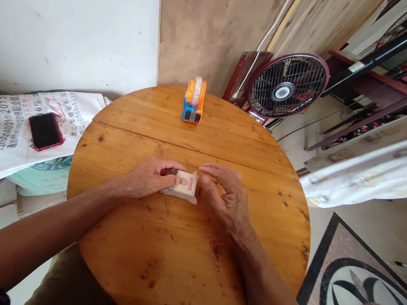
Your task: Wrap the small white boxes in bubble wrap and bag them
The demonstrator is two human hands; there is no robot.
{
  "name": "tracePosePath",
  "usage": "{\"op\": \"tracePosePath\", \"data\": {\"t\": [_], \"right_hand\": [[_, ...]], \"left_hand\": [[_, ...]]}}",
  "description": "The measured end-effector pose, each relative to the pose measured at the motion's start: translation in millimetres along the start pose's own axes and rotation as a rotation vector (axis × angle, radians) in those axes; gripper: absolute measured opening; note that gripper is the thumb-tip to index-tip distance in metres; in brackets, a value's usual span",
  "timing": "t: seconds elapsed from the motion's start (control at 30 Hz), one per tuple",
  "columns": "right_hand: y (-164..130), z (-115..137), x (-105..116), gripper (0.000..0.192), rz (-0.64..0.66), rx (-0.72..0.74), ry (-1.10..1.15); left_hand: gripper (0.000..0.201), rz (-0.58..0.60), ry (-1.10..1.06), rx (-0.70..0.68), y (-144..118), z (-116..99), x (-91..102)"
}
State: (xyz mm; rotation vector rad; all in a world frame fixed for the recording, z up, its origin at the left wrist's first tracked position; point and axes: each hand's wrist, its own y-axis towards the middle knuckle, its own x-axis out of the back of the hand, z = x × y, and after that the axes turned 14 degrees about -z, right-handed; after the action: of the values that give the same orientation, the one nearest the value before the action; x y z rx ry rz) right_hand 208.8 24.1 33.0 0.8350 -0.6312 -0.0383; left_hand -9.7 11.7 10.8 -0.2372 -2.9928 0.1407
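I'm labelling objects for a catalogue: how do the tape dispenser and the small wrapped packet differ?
The tape dispenser is mainly orange and blue; the packet is whitish with red print.
The dispenser stands untouched near the far edge of the wooden table; the packet is held in the left hand, closer to the person.
Both are small.

Slanting in from eight o'clock with the left forearm [52, 226], pinching thumb toward fingers in the left hand [150, 179], aimed at two! Angling up from five with the right forearm [275, 291], cupping the right hand [231, 202] loosely toward ten, with thumb and fingertips apart.
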Motion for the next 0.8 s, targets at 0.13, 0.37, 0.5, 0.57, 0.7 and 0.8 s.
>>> {"op": "tracePosePath", "data": {"t": [0.13,0.37,0.5,0.57,0.7,0.8], "right_hand": [[-2.1,-0.7,-4.3,0.017,0.119,0.010,0.034],[-3.2,1.2,-5.0,0.017,0.154,-0.069,0.060],[-1.4,-2.4,0.6,0.044,0.319,-0.196,0.155],[0.3,-5.5,5.0,0.061,0.467,-0.231,0.195],[2.9,-10.9,11.1,0.082,0.578,-0.189,0.218],[3.0,-12.4,10.5,0.083,0.573,-0.093,0.141]], "left_hand": [[0.032,0.002,0.009,-0.014,-0.4,-1.9,-0.1],[0.032,0.014,-0.033,0.002,-1.0,-2.0,0.1],[0.037,-0.001,-0.041,0.011,-1.7,-0.9,0.2],[0.036,0.012,-0.061,0.003,-1.2,0.1,0.0],[0.034,0.024,-0.086,0.000,-0.5,-0.8,-1.1],[0.032,0.019,-0.095,0.014,-1.2,-2.7,-1.8]]}}
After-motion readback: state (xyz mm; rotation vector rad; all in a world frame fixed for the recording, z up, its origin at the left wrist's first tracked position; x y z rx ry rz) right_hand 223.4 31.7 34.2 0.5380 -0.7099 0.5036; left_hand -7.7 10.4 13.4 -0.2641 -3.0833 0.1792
